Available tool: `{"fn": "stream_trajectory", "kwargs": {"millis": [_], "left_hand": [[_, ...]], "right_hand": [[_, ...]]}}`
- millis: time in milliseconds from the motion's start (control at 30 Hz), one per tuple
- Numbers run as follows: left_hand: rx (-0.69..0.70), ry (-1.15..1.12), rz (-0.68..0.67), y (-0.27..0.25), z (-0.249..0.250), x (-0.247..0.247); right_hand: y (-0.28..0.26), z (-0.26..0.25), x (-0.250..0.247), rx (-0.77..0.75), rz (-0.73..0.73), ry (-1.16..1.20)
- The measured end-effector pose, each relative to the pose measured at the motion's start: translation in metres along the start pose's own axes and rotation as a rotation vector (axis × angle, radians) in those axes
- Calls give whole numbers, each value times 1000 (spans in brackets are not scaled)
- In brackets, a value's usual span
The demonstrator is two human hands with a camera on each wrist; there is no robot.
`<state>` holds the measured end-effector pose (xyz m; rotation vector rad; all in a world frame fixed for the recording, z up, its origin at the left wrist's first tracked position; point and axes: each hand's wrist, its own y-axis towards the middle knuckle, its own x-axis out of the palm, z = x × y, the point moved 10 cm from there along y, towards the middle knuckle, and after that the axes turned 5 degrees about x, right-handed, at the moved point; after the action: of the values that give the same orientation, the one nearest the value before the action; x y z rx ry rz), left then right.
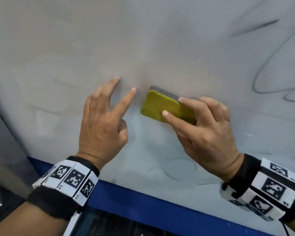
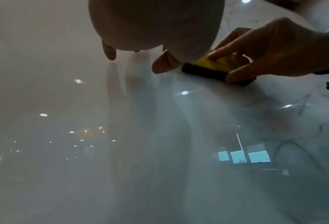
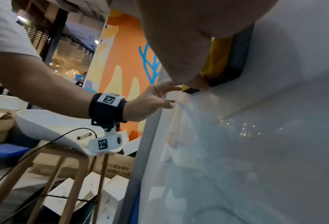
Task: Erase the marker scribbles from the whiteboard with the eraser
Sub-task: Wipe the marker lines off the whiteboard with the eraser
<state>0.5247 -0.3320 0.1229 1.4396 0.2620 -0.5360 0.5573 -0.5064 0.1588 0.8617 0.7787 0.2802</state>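
The whiteboard fills the head view. Grey marker scribbles loop across its right side, and faint ones lie near the bottom edge. My right hand grips the yellow eraser, fingers on top and thumb below, with its dark felt face against the board. In the left wrist view the eraser lies flat on the board under that hand. Just left of it, my left hand touches the board with two straight fingers and holds nothing. The right wrist view shows the eraser edge-on.
A blue frame runs along the whiteboard's lower edge. In the right wrist view, a white-seated wooden stool, a black cable and cardboard boxes stand left of the board. An orange patterned panel rises behind them.
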Motion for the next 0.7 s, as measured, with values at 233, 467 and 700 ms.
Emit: {"fn": "stream_trajectory", "kwargs": {"millis": [233, 467, 700], "left_hand": [[80, 61, -39, 45, 23, -15], [128, 67, 19, 77, 32, -34], [188, 99, 93, 115, 44, -54]], "right_hand": [[-45, -22, 24, -210, -243, 27], [49, 38, -41, 57, 73, 14], [69, 49, -55, 15, 4, 30]]}}
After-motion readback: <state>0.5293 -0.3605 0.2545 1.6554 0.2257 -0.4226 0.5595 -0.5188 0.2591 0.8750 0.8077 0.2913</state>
